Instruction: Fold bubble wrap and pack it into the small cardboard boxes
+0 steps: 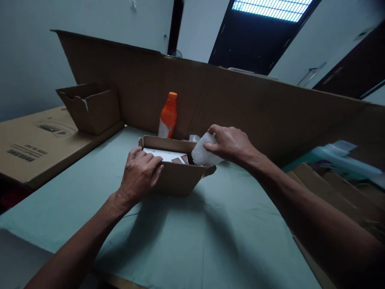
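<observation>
An open cardboard box (177, 178) stands on the pale green table cover, with a white item (164, 155) inside it that shows a patterned corner. My left hand (140, 170) rests on the box's near left edge, fingers curled over the rim. At the box's right end, my right hand (230, 143) pinches a wad of bubble wrap (203, 151), whose lower part sits at the opening. Whether the wrap encloses anything cannot be seen. Behind the box an orange bottle (169, 114) with a white label stands upright.
A tall cardboard panel (240, 108) borders the back. On the left, a small open carton (98, 110) rests on a large flat printed box (36, 148). Folded cardboard (331, 188) and a turquoise plastic item (327, 154) lie at the right. The table cover (180, 241) spreads in front.
</observation>
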Demonstrator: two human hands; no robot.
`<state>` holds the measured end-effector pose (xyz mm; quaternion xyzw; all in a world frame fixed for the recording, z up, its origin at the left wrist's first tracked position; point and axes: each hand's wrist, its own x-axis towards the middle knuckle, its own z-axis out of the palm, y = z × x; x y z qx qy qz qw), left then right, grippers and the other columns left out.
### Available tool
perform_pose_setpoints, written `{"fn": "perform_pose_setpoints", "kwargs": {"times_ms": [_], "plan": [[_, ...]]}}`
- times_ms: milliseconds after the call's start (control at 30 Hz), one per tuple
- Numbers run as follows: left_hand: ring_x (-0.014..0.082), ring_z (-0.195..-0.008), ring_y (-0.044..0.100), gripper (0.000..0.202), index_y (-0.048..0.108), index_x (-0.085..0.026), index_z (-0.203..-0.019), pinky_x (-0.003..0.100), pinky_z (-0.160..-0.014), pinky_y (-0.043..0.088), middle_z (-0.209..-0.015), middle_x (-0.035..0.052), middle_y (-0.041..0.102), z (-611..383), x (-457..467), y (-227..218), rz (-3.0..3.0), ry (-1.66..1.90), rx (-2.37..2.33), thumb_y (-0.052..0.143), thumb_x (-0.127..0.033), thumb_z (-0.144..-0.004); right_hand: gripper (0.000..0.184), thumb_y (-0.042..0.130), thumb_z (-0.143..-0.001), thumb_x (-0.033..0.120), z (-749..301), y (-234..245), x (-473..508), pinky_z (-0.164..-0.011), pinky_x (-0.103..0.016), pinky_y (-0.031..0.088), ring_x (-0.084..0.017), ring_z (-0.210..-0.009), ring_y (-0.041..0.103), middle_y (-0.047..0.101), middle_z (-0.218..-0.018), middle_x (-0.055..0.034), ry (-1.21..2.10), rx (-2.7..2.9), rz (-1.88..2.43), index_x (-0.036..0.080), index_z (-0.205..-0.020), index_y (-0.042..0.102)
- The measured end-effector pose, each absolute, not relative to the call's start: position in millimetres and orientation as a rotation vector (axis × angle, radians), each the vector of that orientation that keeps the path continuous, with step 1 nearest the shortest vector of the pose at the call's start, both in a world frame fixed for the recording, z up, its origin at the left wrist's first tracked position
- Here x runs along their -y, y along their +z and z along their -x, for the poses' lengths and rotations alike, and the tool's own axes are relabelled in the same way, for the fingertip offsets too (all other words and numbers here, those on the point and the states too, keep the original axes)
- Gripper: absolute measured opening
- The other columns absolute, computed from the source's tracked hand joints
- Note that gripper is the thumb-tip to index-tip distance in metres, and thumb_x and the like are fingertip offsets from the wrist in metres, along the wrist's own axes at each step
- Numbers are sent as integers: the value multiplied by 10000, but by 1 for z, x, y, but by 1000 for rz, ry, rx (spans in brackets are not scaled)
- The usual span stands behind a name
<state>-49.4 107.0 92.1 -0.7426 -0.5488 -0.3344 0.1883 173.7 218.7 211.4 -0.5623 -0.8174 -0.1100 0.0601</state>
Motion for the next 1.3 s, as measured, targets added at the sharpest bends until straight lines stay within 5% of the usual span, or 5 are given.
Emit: {"fn": "perform_pose_setpoints", "kwargs": {"times_ms": [467, 700, 867, 1067, 1300], "plan": [[233, -807, 601, 170, 695, -205, -920, 485, -1030, 398, -787, 42, 694, 51, -106, 90, 2082, -1002, 1526, 533, -246, -949, 258, 637, -845, 277, -145, 190, -225, -716, -330, 465, -309, -986, 677, 726, -1061, -165, -243, 2612, 1858, 140, -1058, 685], [238, -810, 601, 182, 700, -209, -913, 501, -1042, 390, -802, 49, 702, 51, -106, 90, 2108, -1009, 1539, 527, -250, -953, 172, 637, -826, 248, -153, 179, -221, -629, -299, 480, -241, -794, 698, 747, -859, -95, -22, 2725, 1805, 178, -964, 713], [255, -812, 593, 185, 705, -214, -921, 510, -1020, 402, -780, 54, 687, 52, -107, 89, 2091, -1022, 1546, 526, -255, -945, 142, 629, -828, 219, -152, 174, -217, -707, -391, 499, -343, -919, 695, 734, -957, -200, -112, 2735, 1784, 135, -893, 724], [257, -825, 604, 185, 707, -222, -929, 522, -1031, 406, -778, 52, 690, 51, -108, 90, 2120, -989, 1537, 525, -258, -945, 178, 650, -861, 302, -142, 167, -225, -690, -372, 493, -316, -886, 694, 736, -933, -191, -63, 2738, 1747, 148, -878, 737], [342, -1363, 462, 540, 513, -237, -1411, 559, -1137, 352, -1438, 145, 529, 77, -86, 72, 1814, -1530, 1812, 610, -410, -908, 336, 552, -921, 484, -214, 173, -176, -690, -335, 464, -238, -793, 677, 743, -852, -81, -16, 2276, 1606, 198, -925, 729]]}}
